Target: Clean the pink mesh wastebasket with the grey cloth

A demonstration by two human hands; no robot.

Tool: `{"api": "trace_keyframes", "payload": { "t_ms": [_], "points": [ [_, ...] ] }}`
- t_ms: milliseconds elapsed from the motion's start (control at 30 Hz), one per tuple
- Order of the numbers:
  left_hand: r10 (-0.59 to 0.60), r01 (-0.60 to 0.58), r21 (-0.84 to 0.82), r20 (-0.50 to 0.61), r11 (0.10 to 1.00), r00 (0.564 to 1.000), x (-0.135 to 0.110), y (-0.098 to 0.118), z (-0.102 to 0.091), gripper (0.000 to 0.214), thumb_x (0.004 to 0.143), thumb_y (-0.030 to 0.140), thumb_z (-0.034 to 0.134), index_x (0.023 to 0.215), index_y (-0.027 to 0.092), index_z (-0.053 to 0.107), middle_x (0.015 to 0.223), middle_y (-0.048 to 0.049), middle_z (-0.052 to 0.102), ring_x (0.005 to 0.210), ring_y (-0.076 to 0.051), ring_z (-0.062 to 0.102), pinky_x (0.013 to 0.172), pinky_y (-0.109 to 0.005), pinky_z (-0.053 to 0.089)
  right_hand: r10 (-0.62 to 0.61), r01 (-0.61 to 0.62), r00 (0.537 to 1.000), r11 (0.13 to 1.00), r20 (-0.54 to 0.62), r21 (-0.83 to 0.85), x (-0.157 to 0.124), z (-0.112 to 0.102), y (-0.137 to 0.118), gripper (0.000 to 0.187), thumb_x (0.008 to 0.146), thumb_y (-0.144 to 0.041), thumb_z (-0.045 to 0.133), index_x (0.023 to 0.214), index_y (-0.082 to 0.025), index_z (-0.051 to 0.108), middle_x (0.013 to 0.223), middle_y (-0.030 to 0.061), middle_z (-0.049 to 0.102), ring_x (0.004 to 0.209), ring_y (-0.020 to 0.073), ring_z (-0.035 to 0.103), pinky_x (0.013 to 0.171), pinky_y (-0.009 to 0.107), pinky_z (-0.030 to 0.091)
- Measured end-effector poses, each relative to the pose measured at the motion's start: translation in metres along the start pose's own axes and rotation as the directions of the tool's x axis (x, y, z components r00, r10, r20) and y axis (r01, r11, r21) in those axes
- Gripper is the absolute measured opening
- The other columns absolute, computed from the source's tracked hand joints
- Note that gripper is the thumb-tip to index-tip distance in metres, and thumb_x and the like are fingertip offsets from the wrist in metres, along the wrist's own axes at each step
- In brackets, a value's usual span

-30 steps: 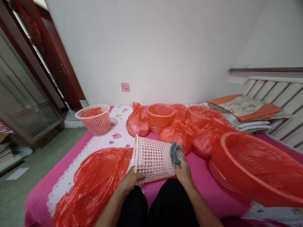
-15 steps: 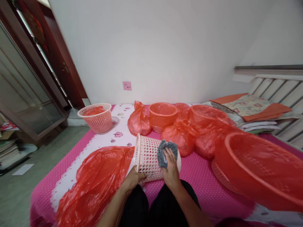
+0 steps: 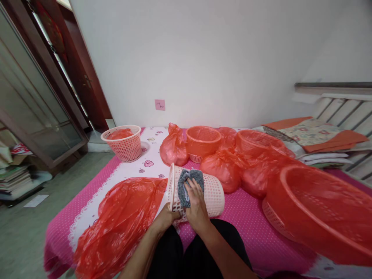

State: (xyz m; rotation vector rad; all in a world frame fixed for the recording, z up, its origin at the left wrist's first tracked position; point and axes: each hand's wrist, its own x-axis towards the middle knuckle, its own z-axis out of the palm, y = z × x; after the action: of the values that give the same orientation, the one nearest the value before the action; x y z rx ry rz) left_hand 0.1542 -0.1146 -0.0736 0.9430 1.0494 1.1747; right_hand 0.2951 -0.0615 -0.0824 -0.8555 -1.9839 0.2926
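Observation:
A pale pink perforated plastic basket [image 3: 213, 193] lies on its side in front of me, its rim to the left and its base to the right. My left hand [image 3: 168, 216] is closed around the rim's lower near side; some of its fingers are hidden. My right hand [image 3: 195, 197] presses a folded grey cloth [image 3: 183, 189] flat against the upper side of the basket, near the rim. Left of the basket a loose red plastic bag [image 3: 124, 217] lies spread out, reaching up to the rim.
A pink basket [image 3: 124, 147] with red plastic inside stands at the back left. Bag-covered baskets [image 3: 203, 136] and knotted red bags [image 3: 174, 149] line the back; a large bag-covered basket [image 3: 316, 209] is at right. Folded cloths [image 3: 314, 133] lie by a white rail. The pink cover [image 3: 72, 217] ends at left.
My right hand has slid the grey cloth leftward along the basket, from near its base towards the rim. My left hand keeps its hold. The view has shifted slightly.

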Motion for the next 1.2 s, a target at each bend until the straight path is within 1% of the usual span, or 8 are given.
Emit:
{"api": "trace_keyframes", "payload": {
  "t_ms": [100,200,333,467,667,900,1100,1200],
  "points": [
    [0.006,-0.005,0.039,-0.016,0.999,1.000,-0.001,0.000,-0.001,0.037,0.062,0.026,0.086,0.097,0.016,0.081,0.082,-0.0050,0.078,0.081,-0.026,0.070,0.082,-0.037,0.054,-0.037,0.037,0.999,0.999,0.016,-0.013,0.001,0.004,-0.008,0.092,0.067,0.002,0.043,0.157,-0.019,0.043,0.162,0.0100,0.044,0.156,0.0302,0.028,0.125,0.060,0.029],
    [-0.017,0.022,0.072,-0.070,0.997,0.997,-0.002,-0.001,-0.003,0.029,0.059,0.020,0.082,0.088,0.016,0.081,0.069,-0.0017,0.073,0.070,-0.022,0.065,0.071,-0.033,0.052,-0.091,0.092,0.995,0.995,0.032,-0.034,-0.001,0.006,-0.013,0.084,0.075,0.000,0.043,0.157,-0.019,0.043,0.162,0.0104,0.044,0.156,0.0303,0.027,0.125,0.060,0.030],
    [-0.045,0.056,0.097,-0.106,0.994,0.993,-0.003,-0.002,-0.003,0.020,0.055,0.017,0.076,0.075,0.017,0.078,0.062,0.0007,0.067,0.062,-0.019,0.059,0.062,-0.030,0.046,-0.127,0.129,0.991,0.990,0.042,-0.057,-0.005,0.006,-0.015,0.083,0.076,0.000,0.044,0.157,-0.019,0.041,0.162,0.0119,0.044,0.156,0.0310,0.028,0.124,0.060,0.031],
    [-0.043,0.054,0.123,-0.094,0.991,0.995,-0.004,0.000,-0.001,0.017,0.054,0.016,0.077,0.071,0.018,0.077,0.063,0.0001,0.068,0.065,-0.020,0.059,0.064,-0.031,0.047,-0.141,0.144,0.989,0.986,0.043,-0.079,-0.008,0.005,-0.017,0.079,0.079,-0.002,0.044,0.157,-0.018,0.041,0.160,0.0139,0.046,0.155,0.0317,0.030,0.122,0.061,0.033],
    [-0.021,0.031,0.178,-0.058,0.984,0.998,-0.005,0.000,-0.003,0.020,0.056,0.025,0.085,0.073,0.017,0.078,0.073,-0.0035,0.073,0.079,-0.026,0.063,0.076,-0.037,0.052,-0.144,0.146,0.989,0.987,0.033,-0.066,-0.011,0.003,-0.022,0.072,0.084,-0.005,0.044,0.155,-0.017,0.043,0.158,0.0147,0.048,0.155,0.0311,0.031,0.124,0.059,0.032],
    [-0.023,0.037,0.221,-0.066,0.975,0.998,-0.008,0.004,-0.006,0.023,0.057,0.023,0.081,0.078,0.017,0.076,0.068,-0.0002,0.068,0.079,-0.024,0.062,0.084,-0.038,0.052,-0.155,0.161,0.984,0.985,0.092,-0.057,-0.018,0.001,-0.022,0.070,0.084,-0.005,0.046,0.154,-0.013,0.043,0.160,0.0145,0.045,0.158,0.0291,0.024,0.126,0.058,0.029],
    [-0.031,0.046,0.208,-0.078,0.977,0.996,-0.011,0.008,-0.002,0.012,0.058,0.009,0.068,0.065,0.018,0.071,0.052,0.0036,0.056,0.059,-0.017,0.054,0.068,-0.031,0.050,-0.175,0.184,0.972,0.982,0.154,-0.045,-0.028,-0.005,-0.022,0.070,0.084,-0.007,0.051,0.154,-0.014,0.043,0.160,0.0148,0.045,0.158,0.0291,0.023,0.127,0.058,0.029],
    [-0.057,0.071,0.178,-0.084,0.981,0.995,-0.012,0.012,-0.001,0.011,0.060,0.010,0.068,0.067,0.018,0.072,0.047,0.0040,0.052,0.054,-0.016,0.050,0.060,-0.030,0.046,-0.163,0.171,0.974,0.984,0.159,-0.042,-0.035,-0.007,-0.025,0.070,0.084,-0.002,0.048,0.153,-0.016,0.045,0.159,0.0138,0.047,0.158,0.0276,0.024,0.127,0.057,0.030]
  ]
}}
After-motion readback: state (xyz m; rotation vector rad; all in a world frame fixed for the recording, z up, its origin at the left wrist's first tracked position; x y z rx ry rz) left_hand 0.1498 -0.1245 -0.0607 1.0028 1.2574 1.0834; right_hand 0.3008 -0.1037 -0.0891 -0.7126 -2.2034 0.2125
